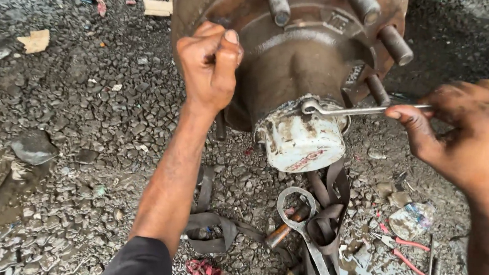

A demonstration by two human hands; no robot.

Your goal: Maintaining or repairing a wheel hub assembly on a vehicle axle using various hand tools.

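The rusty wheel hub [293,56] stood at the far centre over gravel [78,117]. The right hand [468,132] had its fingers closed on a thin spanner [363,110] hooked onto the white cap [303,140], for leverage. The left hand [209,68], fisted, gripped the hub's rim to steady it.

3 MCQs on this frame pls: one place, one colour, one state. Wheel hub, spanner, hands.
1. Where does the large ring spanner lie?
A. on the gravel below the hub
B. on top of the hub
C. in the left hand

2. What colour are the plier handles?
A. blue
B. red
C. yellow

3. What is the right hand doing?
A. hanging free
B. holding a thin spanner set on the hub cap
C. gripping a stud

Key: 1 A, it rests on the ground among the straps. 2 B, red grips show. 3 B, the thin spanner reaches the white hub cap; the left hand is on the hub.
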